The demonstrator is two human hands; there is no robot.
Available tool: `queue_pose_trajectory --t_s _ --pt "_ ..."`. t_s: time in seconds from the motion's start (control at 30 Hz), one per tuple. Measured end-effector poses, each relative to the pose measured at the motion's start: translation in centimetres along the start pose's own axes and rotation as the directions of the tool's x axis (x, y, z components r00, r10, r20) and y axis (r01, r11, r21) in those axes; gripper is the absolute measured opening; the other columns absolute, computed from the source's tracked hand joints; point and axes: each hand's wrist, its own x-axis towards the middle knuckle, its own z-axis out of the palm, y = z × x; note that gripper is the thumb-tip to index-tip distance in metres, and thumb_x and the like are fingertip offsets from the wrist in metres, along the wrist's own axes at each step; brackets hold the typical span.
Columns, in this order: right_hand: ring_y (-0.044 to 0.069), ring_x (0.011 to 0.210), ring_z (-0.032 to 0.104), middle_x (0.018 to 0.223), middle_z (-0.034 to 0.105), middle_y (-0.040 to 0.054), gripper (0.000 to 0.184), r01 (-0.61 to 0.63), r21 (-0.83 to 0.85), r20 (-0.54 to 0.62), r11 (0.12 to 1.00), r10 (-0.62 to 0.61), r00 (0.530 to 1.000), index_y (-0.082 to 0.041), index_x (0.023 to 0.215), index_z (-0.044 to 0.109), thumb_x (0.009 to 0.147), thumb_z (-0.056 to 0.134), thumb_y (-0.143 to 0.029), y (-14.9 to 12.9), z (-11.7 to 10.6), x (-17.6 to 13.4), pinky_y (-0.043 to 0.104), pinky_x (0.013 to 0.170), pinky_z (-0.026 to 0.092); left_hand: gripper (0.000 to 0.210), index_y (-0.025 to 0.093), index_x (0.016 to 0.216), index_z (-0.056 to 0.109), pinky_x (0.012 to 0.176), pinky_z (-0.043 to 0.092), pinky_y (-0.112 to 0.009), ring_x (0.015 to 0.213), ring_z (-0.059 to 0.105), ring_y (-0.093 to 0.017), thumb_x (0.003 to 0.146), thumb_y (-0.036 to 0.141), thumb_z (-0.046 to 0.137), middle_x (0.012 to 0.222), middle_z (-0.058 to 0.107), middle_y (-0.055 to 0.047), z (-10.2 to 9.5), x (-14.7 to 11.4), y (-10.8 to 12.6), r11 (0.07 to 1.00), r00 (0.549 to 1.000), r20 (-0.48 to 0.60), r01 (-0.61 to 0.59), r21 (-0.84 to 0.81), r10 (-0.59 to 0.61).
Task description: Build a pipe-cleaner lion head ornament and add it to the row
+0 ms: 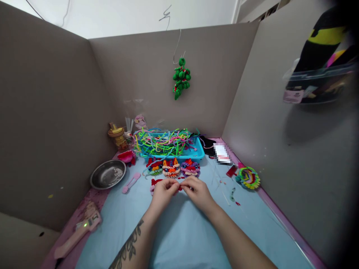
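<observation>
My left hand [165,189] and my right hand [196,191] meet over the cloth, thumbs and forefingers pinched. Between their fingertips shows a small red piece [180,188], too small to make out exactly. Partly hidden behind my left hand lies a red and pink fuzzy craft piece [155,182]. Just beyond my hands, three fuzzy animal-face figures stand in a row: a red and green one [155,168], an orange and white one [171,169] and a purple one [190,169].
A blue tray [198,152] heaped with colourful pipe cleaners [162,142] stands behind. At left are a metal bowl [102,175] with white beads, a pink clip-like tool [131,183] and a pink glue gun [81,235]. A phone [222,153] and a green-yellow ring [249,178] lie right.
</observation>
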Motion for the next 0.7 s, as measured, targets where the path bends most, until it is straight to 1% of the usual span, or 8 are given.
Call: queue_pose_trajectory --t_s 0.1,0.17,0.27,0.4,0.53,0.7 --pt "0.017 0.08 0.058 0.085 0.063 0.0058 0.02 0.16 -0.1 0.005 0.982 -0.16 0.987 -0.021 0.092 0.067 0.082 0.051 -0.013 -0.07 -0.17 -0.19 0.03 0.072 0.049 0.021 0.014 0.068 0.064 0.046 0.033 -0.019 0.045 0.046 -0.009 0.066 0.035 0.067 0.052 0.058 0.001 0.02 0.01 0.09 0.995 0.998 -0.044 0.04 -0.086 -0.044" --pt "0.018 0.082 0.058 0.089 0.064 0.0067 0.02 0.22 -0.165 0.022 0.961 -0.22 0.975 -0.021 0.097 0.065 0.082 0.053 -0.015 -0.09 -0.14 -0.3 0.031 0.073 0.049 0.023 0.014 0.069 0.063 0.045 0.031 -0.018 0.045 0.045 -0.008 0.066 0.037 0.067 0.051 0.056 0.002 0.05 -0.02 0.04 0.989 0.996 -0.06 0.06 -0.134 -0.068" --pt "0.018 0.082 0.058 0.088 0.064 0.0071 0.019 0.231 -0.214 0.003 0.949 -0.236 0.972 -0.02 0.097 0.064 0.082 0.055 -0.016 -0.16 0.07 -0.44 0.032 0.072 0.049 0.025 0.014 0.069 0.063 0.043 0.028 -0.018 0.042 0.042 -0.006 0.066 0.038 0.068 0.049 0.054 0.003 0.23 -0.06 -0.21 0.984 0.992 -0.082 0.084 -0.157 -0.097" --pt "0.017 0.077 0.057 0.081 0.063 0.0064 0.016 0.224 -0.213 -0.058 0.951 -0.241 0.969 -0.02 0.091 0.065 0.084 0.052 -0.016 -0.18 0.34 -0.57 0.032 0.07 0.049 0.026 0.013 0.07 0.062 0.04 0.024 -0.017 0.038 0.037 -0.005 0.065 0.038 0.068 0.046 0.051 0.005 0.64 -0.16 -0.43 0.979 0.986 -0.111 0.102 -0.179 -0.123" --pt "0.017 0.074 0.058 0.078 0.063 0.0059 0.016 0.242 -0.181 -0.066 0.953 -0.257 0.964 -0.02 0.091 0.066 0.084 0.052 -0.016 -0.02 0.26 -0.58 0.03 0.068 0.05 0.029 0.012 0.07 0.062 0.04 0.022 -0.018 0.038 0.035 -0.004 0.063 0.039 0.07 0.047 0.051 0.005 0.8 -0.26 -0.42 0.966 0.984 -0.088 0.129 -0.225 -0.152" --pt "0.016 0.073 0.06 0.078 0.065 0.0056 0.017 0.267 -0.148 -0.072 0.952 -0.279 0.957 -0.02 0.092 0.066 0.084 0.051 -0.017 -0.03 -0.17 -0.54 0.029 0.068 0.051 0.03 0.012 0.07 0.062 0.04 0.022 -0.018 0.038 0.035 -0.005 0.063 0.041 0.07 0.047 0.051 0.005 0.73 -0.31 -0.52 0.968 0.986 -0.072 0.131 -0.216 -0.149"
